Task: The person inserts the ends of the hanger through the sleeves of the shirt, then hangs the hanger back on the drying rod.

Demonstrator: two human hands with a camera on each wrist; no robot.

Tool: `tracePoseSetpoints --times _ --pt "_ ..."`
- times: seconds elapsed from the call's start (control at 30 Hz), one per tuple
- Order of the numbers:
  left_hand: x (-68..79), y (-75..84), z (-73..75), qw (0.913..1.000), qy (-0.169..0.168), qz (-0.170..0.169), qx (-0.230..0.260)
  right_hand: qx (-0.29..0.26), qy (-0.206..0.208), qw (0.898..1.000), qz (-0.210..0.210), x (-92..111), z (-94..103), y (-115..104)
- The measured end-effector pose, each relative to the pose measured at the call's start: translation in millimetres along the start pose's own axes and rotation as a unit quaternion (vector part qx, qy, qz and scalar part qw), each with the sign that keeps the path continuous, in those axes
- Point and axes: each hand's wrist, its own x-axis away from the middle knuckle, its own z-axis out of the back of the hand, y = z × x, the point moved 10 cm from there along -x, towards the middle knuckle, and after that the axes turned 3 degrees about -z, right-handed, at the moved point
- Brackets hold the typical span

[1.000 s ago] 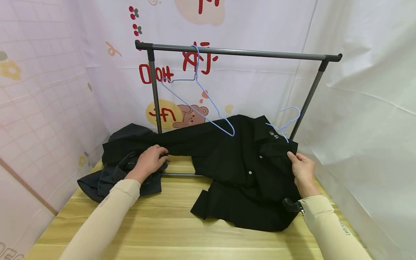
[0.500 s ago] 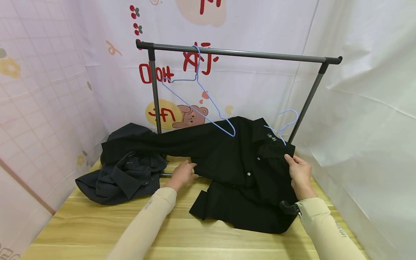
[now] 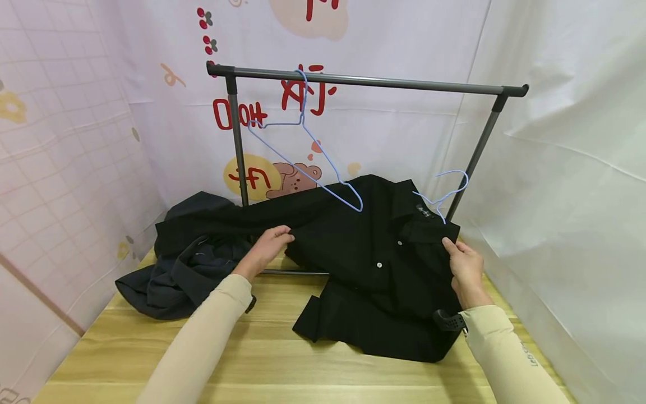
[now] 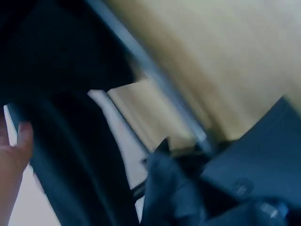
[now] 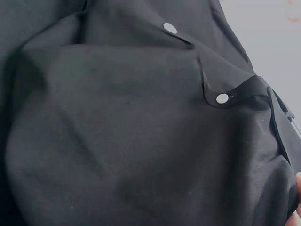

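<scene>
A black shirt (image 3: 348, 241) with white buttons spreads across the rack's front, one sleeve stretched left over a dark pile. The hook of a blue wire hanger (image 3: 440, 200) rises from its collar; the rest is hidden by the cloth. My right hand (image 3: 465, 272) pinches the shirt beside the collar, thumb in front. My left hand (image 3: 264, 247) is at the sleeve near the shirt's side and appears to grip the cloth there. In the blurred left wrist view, its thumb (image 4: 23, 139) overlaps the sleeve (image 4: 70, 155).
A dark grey garment (image 3: 202, 269) lies crumpled at the left of the wooden table (image 3: 262, 359). Behind stands a grey metal rack (image 3: 383, 82), with a second blue hanger (image 3: 303, 120) on its rail. Printed curtains (image 3: 404, 33) enclose the back and sides.
My left hand went from the dark pile right to the shirt's lower edge, then up to the sleeve. The shirt's left side has shifted slightly left and up. My right hand keeps its hold.
</scene>
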Motion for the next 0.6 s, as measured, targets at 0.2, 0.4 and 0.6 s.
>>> tracePoseSetpoints --times 0.2,0.4,0.6 --pt "-5.1 17.4 51.8 0.9965 0.067 0.001 0.05 -0.046 0.001 0.999 -0.024 -4 2.9 2" --pt "6.2 7.6 75.1 0.9901 0.035 0.018 -0.135 -0.069 0.015 0.997 -0.026 -8 10.3 3" --pt "24.6 -22.2 78.6 0.9646 -0.094 0.069 -0.237 -0.073 0.027 0.997 -0.021 -13 19.7 3"
